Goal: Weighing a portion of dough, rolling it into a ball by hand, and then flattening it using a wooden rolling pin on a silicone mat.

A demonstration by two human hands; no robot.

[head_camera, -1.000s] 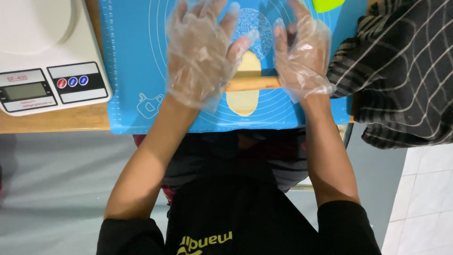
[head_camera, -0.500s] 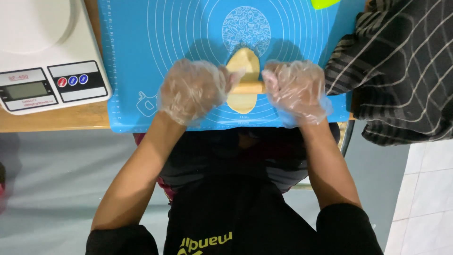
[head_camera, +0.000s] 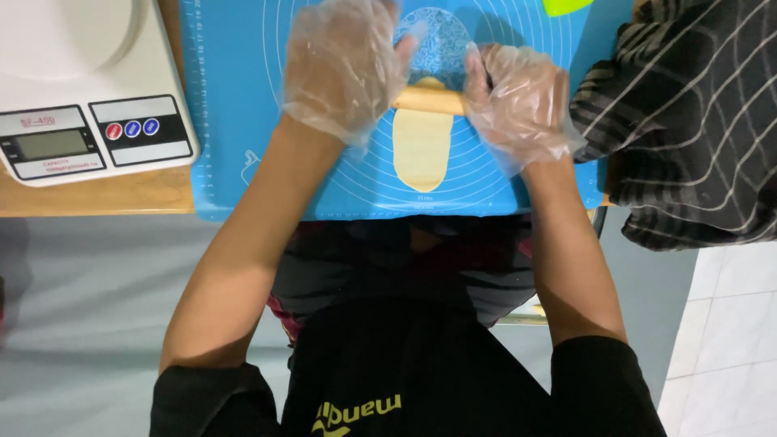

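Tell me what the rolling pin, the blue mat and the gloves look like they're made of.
Rolling pin: likely wood, tan and matte. Blue mat: probably silicone, a thin, flat sheet printed with rings. Gloves on the left hand and right hand: thin clear plastic film, crinkled and glossy.

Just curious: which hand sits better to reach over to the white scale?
Probably left. The left hand rests on the rolling pin end nearer the scale; the right hand would have to cross the dough.
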